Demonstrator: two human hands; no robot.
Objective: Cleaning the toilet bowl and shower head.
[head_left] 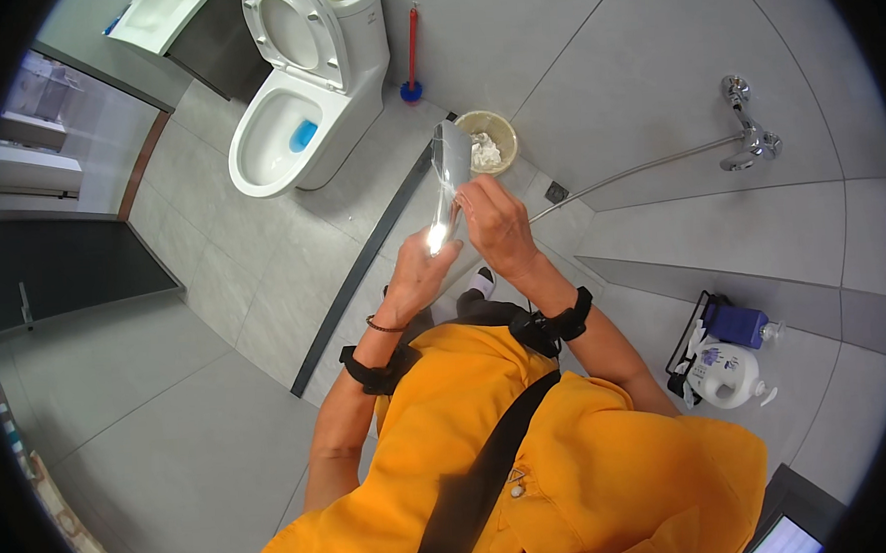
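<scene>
Held up in front of my body is a long, shiny silver-grey thing [451, 156], narrow and glossy with a bright glare at its lower end. I cannot make out its exact kind. My left hand [418, 275] is closed round that lower end. The fingers of my right hand [501, 228] pinch its right edge, a little higher up. A metal shower hose [638, 171] runs from the wall tap toward my hands and passes behind my right hand.
Beyond my hands stands a waste bin [507, 133] holding white paper. A toilet [256, 151] with its lid up is at the far left, with a red-handled brush [412, 53] beside it. A dark floor strip [362, 266] crosses the tiles. Pump bottles [726, 375] sit right, below the tap [751, 140].
</scene>
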